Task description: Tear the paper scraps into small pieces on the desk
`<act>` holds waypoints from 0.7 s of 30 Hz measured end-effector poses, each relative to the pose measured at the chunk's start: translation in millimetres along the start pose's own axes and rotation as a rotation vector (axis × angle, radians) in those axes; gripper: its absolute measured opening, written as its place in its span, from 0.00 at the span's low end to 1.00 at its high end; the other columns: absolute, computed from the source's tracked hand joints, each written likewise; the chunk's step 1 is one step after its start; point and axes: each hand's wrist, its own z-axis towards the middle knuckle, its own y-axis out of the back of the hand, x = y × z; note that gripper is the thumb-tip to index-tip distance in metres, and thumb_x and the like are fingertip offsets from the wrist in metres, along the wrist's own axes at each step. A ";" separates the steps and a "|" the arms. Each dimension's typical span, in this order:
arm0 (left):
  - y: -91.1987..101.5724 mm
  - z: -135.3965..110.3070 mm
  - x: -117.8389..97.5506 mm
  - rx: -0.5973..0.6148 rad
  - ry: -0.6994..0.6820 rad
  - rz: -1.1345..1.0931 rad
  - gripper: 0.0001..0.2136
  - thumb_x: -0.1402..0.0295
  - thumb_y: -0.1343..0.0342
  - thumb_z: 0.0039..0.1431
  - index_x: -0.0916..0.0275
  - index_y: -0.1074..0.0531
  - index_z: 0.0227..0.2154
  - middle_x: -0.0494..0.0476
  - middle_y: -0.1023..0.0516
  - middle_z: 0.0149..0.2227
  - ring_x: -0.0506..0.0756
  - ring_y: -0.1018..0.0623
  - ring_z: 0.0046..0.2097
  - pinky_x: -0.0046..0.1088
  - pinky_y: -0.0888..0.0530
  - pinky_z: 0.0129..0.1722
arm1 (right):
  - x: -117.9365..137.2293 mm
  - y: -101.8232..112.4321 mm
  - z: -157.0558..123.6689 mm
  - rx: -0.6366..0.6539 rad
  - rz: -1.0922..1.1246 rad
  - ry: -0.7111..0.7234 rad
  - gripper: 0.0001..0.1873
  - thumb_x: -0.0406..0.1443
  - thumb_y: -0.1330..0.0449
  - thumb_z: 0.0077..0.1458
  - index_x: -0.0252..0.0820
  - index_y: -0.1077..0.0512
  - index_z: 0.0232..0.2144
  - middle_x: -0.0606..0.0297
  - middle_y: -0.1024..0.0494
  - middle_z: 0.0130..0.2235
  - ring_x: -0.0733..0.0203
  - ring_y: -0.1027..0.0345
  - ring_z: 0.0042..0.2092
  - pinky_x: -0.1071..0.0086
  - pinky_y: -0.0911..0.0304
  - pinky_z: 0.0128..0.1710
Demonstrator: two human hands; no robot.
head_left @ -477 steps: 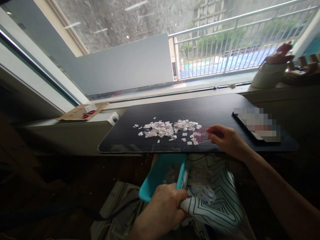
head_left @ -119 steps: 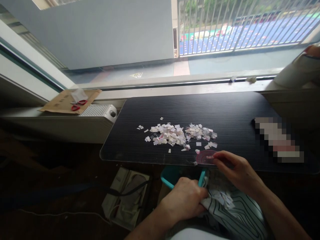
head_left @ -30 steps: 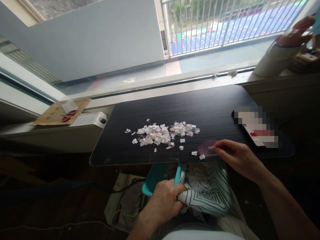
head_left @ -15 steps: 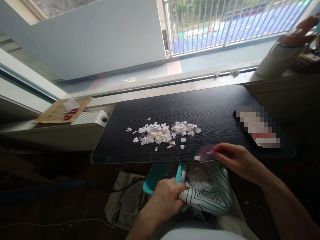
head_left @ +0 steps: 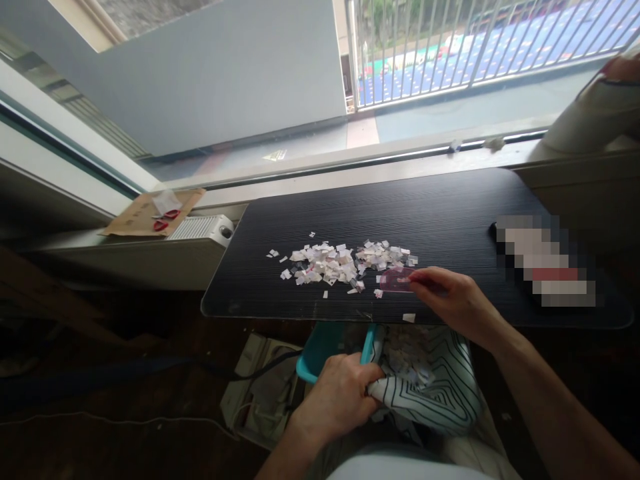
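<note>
A heap of small white and pink paper scraps (head_left: 340, 261) lies on a black ribbed table top (head_left: 440, 213). My right hand (head_left: 450, 299) pinches a small clear pink plastic piece (head_left: 395, 281) flat against the table at the heap's right end. One loose scrap (head_left: 409, 318) lies near the table's front edge. Below the edge, my left hand (head_left: 345, 393) is closed on the bunched edge of a white cloth with dark stripes (head_left: 435, 383), held as a pouch with scraps in it. A teal bin (head_left: 320, 347) stands beside that hand.
A brown envelope with red scissors (head_left: 161, 215) lies on the sill at left, beside a white radiator (head_left: 200, 229). A blurred flat object (head_left: 547, 270) rests on the table's right end. Another person's sleeve (head_left: 595, 113) shows at top right. Cables and a power strip (head_left: 255, 397) lie on the floor.
My right hand slid the pink piece from the table's front edge back up to the heap's right end. A few scraps at the edge are gone; one remains. My left hand keeps its hold.
</note>
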 end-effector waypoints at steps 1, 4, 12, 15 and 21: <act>-0.3 -0.4 0.6 -0.002 0.003 -0.001 0.02 0.72 0.46 0.47 0.60 0.31 0.25 0.49 0.30 0.27 0.52 0.30 0.31 0.26 0.41 0.28 | -0.1 0.6 -0.2 0.008 -0.029 -0.005 0.09 0.39 0.44 0.51 0.43 0.26 0.33 0.66 0.22 0.33 0.62 0.28 0.34 0.70 0.35 0.35; -0.1 -0.6 2.3 -0.003 0.004 -0.006 0.02 0.72 0.46 0.47 0.60 0.31 0.25 0.49 0.30 0.27 0.52 0.30 0.31 0.26 0.41 0.28 | -0.7 4.6 -1.8 -0.021 -0.113 -0.046 0.08 0.39 0.44 0.51 0.43 0.26 0.32 0.67 0.22 0.30 0.62 0.29 0.32 0.70 0.35 0.33; 3.0 0.3 0.1 0.010 -0.004 0.003 0.01 0.72 0.46 0.47 0.59 0.31 0.25 0.49 0.29 0.27 0.53 0.29 0.31 0.25 0.40 0.28 | 0.0 0.2 13.0 -0.096 -0.155 0.029 0.10 0.39 0.45 0.51 0.43 0.26 0.32 0.65 0.22 0.32 0.62 0.29 0.32 0.70 0.36 0.34; 2.4 -1.0 -1.1 0.014 0.000 0.008 0.02 0.71 0.46 0.48 0.59 0.30 0.26 0.50 0.29 0.28 0.53 0.29 0.32 0.25 0.39 0.29 | 3.6 8.9 8.0 -0.059 -0.260 -0.045 0.09 0.38 0.44 0.50 0.44 0.26 0.31 0.67 0.22 0.28 0.62 0.30 0.29 0.70 0.37 0.31; 2.9 -0.1 -1.9 0.050 -0.012 0.015 0.04 0.71 0.46 0.49 0.59 0.29 0.28 0.50 0.28 0.29 0.54 0.28 0.33 0.25 0.37 0.30 | 13.8 7.8 0.7 -0.019 -0.155 0.006 0.10 0.39 0.45 0.51 0.43 0.26 0.32 0.66 0.22 0.31 0.62 0.29 0.32 0.71 0.37 0.32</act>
